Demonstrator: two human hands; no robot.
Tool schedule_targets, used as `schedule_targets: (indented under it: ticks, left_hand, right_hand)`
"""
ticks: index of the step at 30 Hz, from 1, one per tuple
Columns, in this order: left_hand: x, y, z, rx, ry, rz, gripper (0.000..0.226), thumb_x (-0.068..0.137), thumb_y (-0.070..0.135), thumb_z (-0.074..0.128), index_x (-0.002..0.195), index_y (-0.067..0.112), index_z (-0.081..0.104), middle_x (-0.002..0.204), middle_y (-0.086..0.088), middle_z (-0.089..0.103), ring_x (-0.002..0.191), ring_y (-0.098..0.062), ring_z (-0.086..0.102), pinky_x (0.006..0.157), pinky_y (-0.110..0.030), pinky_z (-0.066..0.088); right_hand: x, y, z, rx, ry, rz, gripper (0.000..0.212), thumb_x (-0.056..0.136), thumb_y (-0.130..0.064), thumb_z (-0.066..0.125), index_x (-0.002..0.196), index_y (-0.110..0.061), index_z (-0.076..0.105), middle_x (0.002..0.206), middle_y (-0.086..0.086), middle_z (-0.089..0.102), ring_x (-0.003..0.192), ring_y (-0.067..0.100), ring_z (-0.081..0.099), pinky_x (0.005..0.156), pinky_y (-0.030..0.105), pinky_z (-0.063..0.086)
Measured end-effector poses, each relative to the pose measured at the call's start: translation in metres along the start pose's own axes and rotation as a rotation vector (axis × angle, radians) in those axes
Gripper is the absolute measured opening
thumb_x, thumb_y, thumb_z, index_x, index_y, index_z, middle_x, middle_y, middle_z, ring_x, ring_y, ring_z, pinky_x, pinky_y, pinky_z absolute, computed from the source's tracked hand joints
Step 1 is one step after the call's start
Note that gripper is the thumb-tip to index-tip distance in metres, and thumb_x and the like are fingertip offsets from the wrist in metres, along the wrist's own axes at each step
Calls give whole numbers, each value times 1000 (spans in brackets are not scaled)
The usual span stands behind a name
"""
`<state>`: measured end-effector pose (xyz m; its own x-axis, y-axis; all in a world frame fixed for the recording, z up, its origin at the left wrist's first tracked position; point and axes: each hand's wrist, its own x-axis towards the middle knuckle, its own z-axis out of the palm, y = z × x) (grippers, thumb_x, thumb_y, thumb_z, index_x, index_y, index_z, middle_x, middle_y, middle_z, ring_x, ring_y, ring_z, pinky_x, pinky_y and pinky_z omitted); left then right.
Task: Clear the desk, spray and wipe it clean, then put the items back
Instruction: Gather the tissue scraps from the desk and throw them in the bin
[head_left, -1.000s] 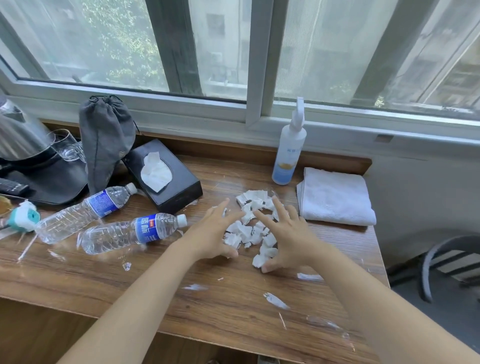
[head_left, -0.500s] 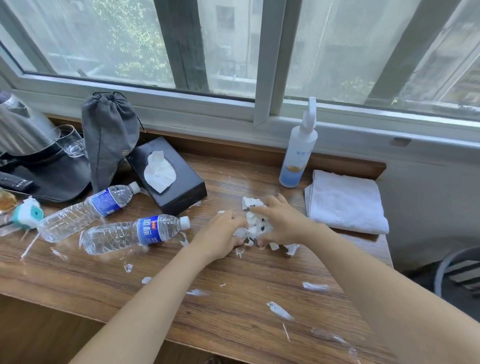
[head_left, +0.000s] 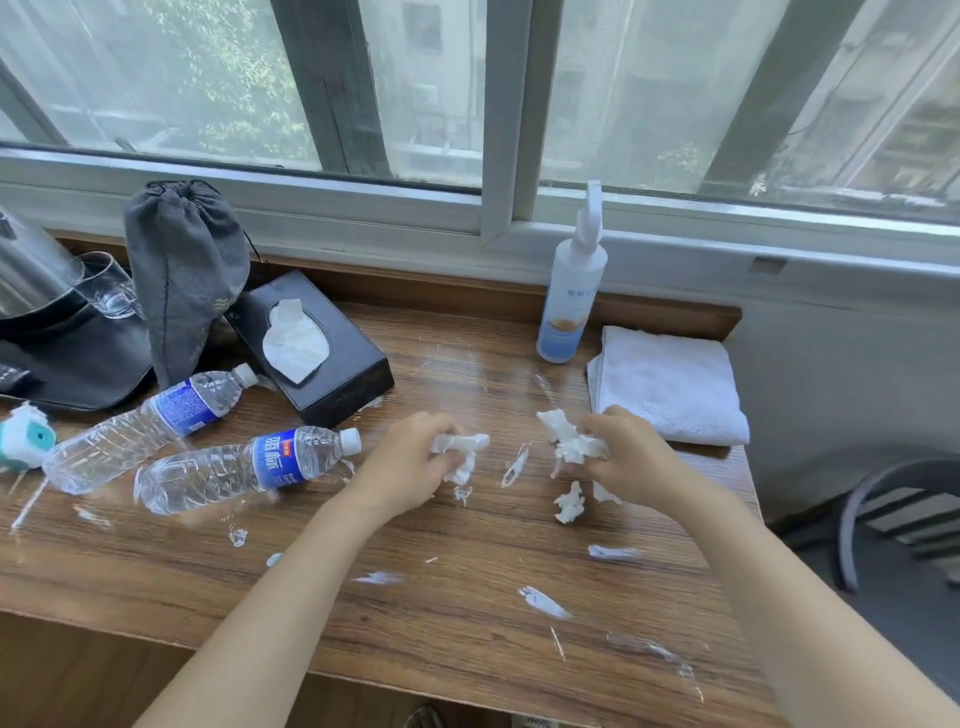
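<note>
Left hand (head_left: 402, 470) clenched on a wad of white paper scraps (head_left: 460, 449); right hand (head_left: 631, 457) gripping a second wad (head_left: 571, 441), both just above the desk (head_left: 441, 639). Loose scraps (head_left: 569, 506) lying between and below the hands. Spray bottle (head_left: 569, 296) upright by the folded white towel (head_left: 670, 384); two water bottles (head_left: 244, 467) lying at left. Likely risk: overfilled grips shedding fragments, scattering litter across the wood again.

We see our left hand (head_left: 402, 470) and right hand (head_left: 626, 457) each gripping white paper scraps (head_left: 460, 449) above the smeared desk (head_left: 467, 597).
</note>
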<state>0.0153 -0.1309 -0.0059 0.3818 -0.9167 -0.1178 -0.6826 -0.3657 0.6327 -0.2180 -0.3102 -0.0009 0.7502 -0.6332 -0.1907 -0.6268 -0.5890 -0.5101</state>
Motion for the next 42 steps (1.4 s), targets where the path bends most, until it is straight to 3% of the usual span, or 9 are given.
schedule_targets:
  ticks: [3,10,16,20,25,28,32,37,42]
  left_hand:
    - [-10,23,15,-7,-93,66,11,101,23,69,112,21,70,102,18,55,101,-10,52,79,-26,36]
    - [-29,40,67,-10,-116,51,10,103,24,64,113,24,65,105,8,52,105,-17,51,89,-33,42]
    - [-41,39,77,106,-90,110,22,107,24,58,127,18,63,121,2,54,116,-17,50,84,-29,41]
    - [-44,30,82,191,16,188,17,99,21,71,116,22,71,112,7,51,115,-19,43,78,-28,43]
    - [-47,23,87,242,125,177,15,88,21,83,102,25,79,133,-4,56,122,-32,44,98,-42,49]
    - [-47,24,86,211,72,149,18,98,25,73,115,26,76,135,2,52,123,-25,44,101,-34,43]
    - [-47,26,85,179,37,158,19,101,17,67,119,23,71,118,7,53,111,-18,48,86,-26,40]
    - [-41,24,84,151,-17,119,22,104,12,58,123,18,67,113,2,58,111,-21,53,91,-37,49]
    - [-34,37,64,-47,38,63,20,99,6,64,115,14,72,108,-1,62,105,-21,58,81,-22,35]
  right_hand:
    - [-19,2,0,-74,-49,48,35,87,-43,78,104,-17,61,101,-4,52,90,18,52,71,28,40]
    - [-29,7,32,-51,-116,4,47,86,-39,79,124,-23,58,115,-6,50,106,17,51,90,33,47]
    - [-25,2,43,-175,-88,-78,23,92,-22,68,113,-17,60,108,-2,42,92,23,53,76,41,52]
    - [-27,6,46,-182,-44,-135,20,87,-13,71,90,-17,52,105,-1,35,78,24,48,62,37,49]
    - [-29,7,47,-203,-30,-180,18,85,-10,70,99,-12,59,132,-1,36,96,15,44,67,31,49]
    - [-25,5,46,-176,-48,-201,19,84,-7,69,100,-12,61,119,-1,47,94,19,50,73,36,52]
    - [-16,3,46,-155,-62,-159,18,82,-6,68,97,-9,59,101,1,50,85,24,53,71,43,53]
    - [-9,-4,43,-98,-82,-76,20,86,-8,64,104,-9,57,100,4,57,91,26,55,77,40,51]
    - [-15,-16,34,86,-44,-38,32,86,-4,63,115,-18,57,100,-2,62,91,20,57,77,37,49]
